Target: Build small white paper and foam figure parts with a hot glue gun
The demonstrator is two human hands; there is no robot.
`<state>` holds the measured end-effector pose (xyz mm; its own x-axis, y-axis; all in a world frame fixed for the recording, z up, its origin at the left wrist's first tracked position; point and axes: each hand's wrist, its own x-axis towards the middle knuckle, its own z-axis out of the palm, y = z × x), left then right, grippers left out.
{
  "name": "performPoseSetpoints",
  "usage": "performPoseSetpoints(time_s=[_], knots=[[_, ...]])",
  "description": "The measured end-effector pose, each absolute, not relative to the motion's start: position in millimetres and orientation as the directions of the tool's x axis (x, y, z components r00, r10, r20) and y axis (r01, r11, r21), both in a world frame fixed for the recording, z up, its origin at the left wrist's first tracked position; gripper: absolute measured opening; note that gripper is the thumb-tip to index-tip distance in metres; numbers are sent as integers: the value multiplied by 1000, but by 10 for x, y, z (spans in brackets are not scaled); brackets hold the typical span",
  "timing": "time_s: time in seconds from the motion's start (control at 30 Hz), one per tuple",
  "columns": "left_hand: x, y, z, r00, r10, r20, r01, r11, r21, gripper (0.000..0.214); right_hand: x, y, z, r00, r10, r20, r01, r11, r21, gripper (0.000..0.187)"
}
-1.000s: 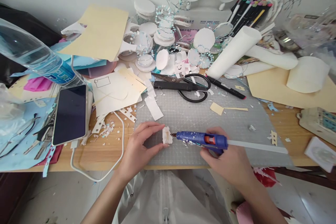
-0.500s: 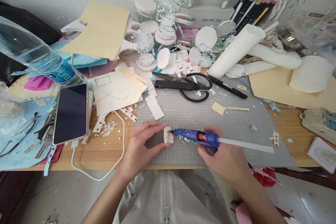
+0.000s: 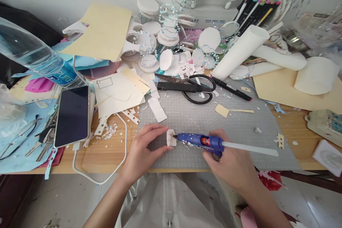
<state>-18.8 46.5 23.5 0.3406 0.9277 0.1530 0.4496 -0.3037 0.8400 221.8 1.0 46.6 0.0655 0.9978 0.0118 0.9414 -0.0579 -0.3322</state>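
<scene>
My right hand (image 3: 231, 164) is closed round a blue hot glue gun (image 3: 200, 140), with a white glue stick (image 3: 248, 148) sticking out of its back to the right. The gun's tip touches a small white paper piece (image 3: 170, 138) near the front of the grey cutting mat (image 3: 208, 121). My left hand (image 3: 143, 151) pinches that paper piece between thumb and fingers from the left.
Black scissors (image 3: 187, 87) and a black pen (image 3: 232, 89) lie at the mat's far edge. A phone (image 3: 72, 115) with a white cable (image 3: 117, 160) sits left, beside a tilted water bottle (image 3: 34, 57). Paper rolls (image 3: 240, 55), white discs, markers and scraps crowd the back.
The glue gun has shifted a little to the left against the paper piece. My left hand has kept its hold on the piece.
</scene>
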Motion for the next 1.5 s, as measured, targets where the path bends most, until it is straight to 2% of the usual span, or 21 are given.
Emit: performPoseSetpoints(time_s=[0.6,0.97,1.23,1.33,1.5], knots=[[-193,463,236,337,930,148,453,-298,840,40,2291,-27,518,-67,997,43,959,76,-274,17],[-187,460,245,338,929,147,446,-296,845,40,2262,59,471,-7,997,79,967,27,-254,16],[-187,463,239,335,928,161,446,-307,840,40,2301,7,510,-74,997,35,963,80,-259,16],[-186,458,238,335,929,159,446,-305,841,40,2330,6,520,-56,998,27,953,62,-295,16],[-195,451,244,324,937,133,438,-274,856,40,2444,-12,540,134,987,85,890,-82,-449,16]])
